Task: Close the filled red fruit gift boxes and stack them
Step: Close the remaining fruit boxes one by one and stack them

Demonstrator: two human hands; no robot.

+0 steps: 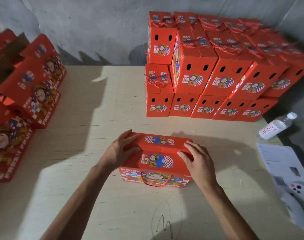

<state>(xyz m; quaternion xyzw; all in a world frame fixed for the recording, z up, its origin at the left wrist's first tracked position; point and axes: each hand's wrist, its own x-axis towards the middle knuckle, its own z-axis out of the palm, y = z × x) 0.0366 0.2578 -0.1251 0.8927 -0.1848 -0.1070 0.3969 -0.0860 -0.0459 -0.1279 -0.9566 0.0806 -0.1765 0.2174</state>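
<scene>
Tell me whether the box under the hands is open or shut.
Nearly shut: the box's top flaps are folded down, both hands pressing them flat, and its rope handle hangs down the front.

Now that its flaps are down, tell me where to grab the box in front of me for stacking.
Take the box by its two short ends, one hand from each side, as the left hand and right hand already sit. Its long, flat shape suits that; the rope handle hangs loose in front.

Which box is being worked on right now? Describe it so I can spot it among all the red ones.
Start at the pale wooden table, with its big stack of closed boxes at the far right. The box in hand stands alone at the near middle, between the left hand and right hand. Unlike every other box, hands press on its top flaps.
</scene>
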